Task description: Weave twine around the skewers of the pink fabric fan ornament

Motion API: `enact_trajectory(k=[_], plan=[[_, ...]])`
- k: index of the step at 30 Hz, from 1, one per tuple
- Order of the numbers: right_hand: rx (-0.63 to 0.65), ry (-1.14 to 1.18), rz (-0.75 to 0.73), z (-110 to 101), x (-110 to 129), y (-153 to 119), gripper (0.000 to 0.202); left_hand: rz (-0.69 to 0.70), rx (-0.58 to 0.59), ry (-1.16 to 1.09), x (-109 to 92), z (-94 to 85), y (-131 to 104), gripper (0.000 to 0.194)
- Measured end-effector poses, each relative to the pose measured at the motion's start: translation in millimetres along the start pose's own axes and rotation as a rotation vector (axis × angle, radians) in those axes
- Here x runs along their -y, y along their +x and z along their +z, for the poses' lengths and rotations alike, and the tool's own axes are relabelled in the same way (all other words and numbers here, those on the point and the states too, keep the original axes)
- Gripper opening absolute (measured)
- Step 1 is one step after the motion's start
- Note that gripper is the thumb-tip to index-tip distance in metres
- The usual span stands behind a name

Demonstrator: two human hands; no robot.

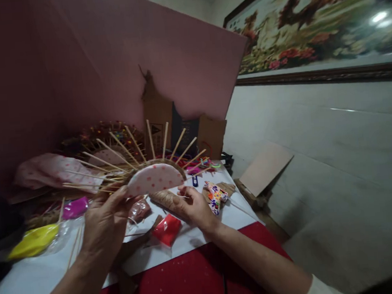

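Note:
A half-round craft piece (156, 178), faced with white cloth with pinkish-red dots, is held up over the table. Thin wooden sticks (138, 144) fan out from its brown curved edge. My left hand (108, 219) grips its left corner, thumb on the cloth face. Just below the right corner, my right hand (194, 206) has its fingers pinched together. A thin pale strand shows at those fingertips, too small to name. Beneath the hands lie a brown roll (168, 202) and a red packet (167, 230) in clear plastic.
Yellow (35, 241) and purple (75, 208) packets lie at left, near dotted cloth (53, 169). A second stick-fan piece (106, 156) and cut cardboard (159, 107) stand behind. Flower-patterned fabric (216, 197) and a dark blue clip (195, 181) lie right on the white table covering (238, 211).

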State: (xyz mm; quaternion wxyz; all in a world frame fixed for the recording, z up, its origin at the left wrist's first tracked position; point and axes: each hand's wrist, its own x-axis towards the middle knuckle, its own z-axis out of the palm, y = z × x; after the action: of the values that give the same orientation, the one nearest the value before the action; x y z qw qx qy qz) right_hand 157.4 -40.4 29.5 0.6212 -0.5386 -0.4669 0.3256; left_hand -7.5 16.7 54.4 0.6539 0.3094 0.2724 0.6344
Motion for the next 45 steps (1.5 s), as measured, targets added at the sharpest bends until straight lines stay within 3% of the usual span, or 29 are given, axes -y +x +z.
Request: enact_trajectory(k=[4,6,8,11,14,17,23,27,30,32,37,45], plan=[[-0.084,-0.456,-0.302,-43,14,-18,0.021,0.054,0.013,-0.027,-5,-4.5,11,0.015],[-0.216,-0.658,-0.345,-73,18,-23,0.019,0.068,0.014,-0.031,-6,-6.9,13,0.015],[-0.286,-0.932,-0.293,-101,16,-24,0.02,0.069,-0.007,-0.028,-6,-7.8,13,0.016],[-0.237,-1.35,-0.164,-129,4,-20,0.02,0.053,-0.051,-0.026,-6,-7.2,12,0.013],[-0.137,-1.5,0.004,-139,-3,-17,0.026,0.042,-0.067,-0.027,-5,-7.0,12,0.012],[-0.198,-1.528,0.062,-136,-1,-18,0.022,0.031,-0.079,-0.022,-4,-7.2,12,0.011],[-0.189,-1.429,0.207,-97,-8,-22,0.051,0.023,-0.057,-0.037,-3,-1.9,6,0.012],[-0.335,-1.25,0.265,-80,-18,-21,0.041,0.012,-0.069,-0.051,-4,-0.5,4,0.013],[-0.528,-0.861,0.299,-82,-23,-21,0.039,0.019,-0.074,-0.053,-5,-3.0,6,0.015],[-0.586,-0.599,0.296,-86,-27,-21,0.039,0.018,-0.072,-0.059,-5,-5.0,7,0.017],[-0.496,-0.285,0.259,-91,-37,-21,0.024,0.019,-0.067,-0.064,-3,-7.2,10,0.017],[-0.481,0.058,0.147,-96,-30,-24,0.038,0.011,-0.079,-0.065,-1,-7.3,8,0.017]])
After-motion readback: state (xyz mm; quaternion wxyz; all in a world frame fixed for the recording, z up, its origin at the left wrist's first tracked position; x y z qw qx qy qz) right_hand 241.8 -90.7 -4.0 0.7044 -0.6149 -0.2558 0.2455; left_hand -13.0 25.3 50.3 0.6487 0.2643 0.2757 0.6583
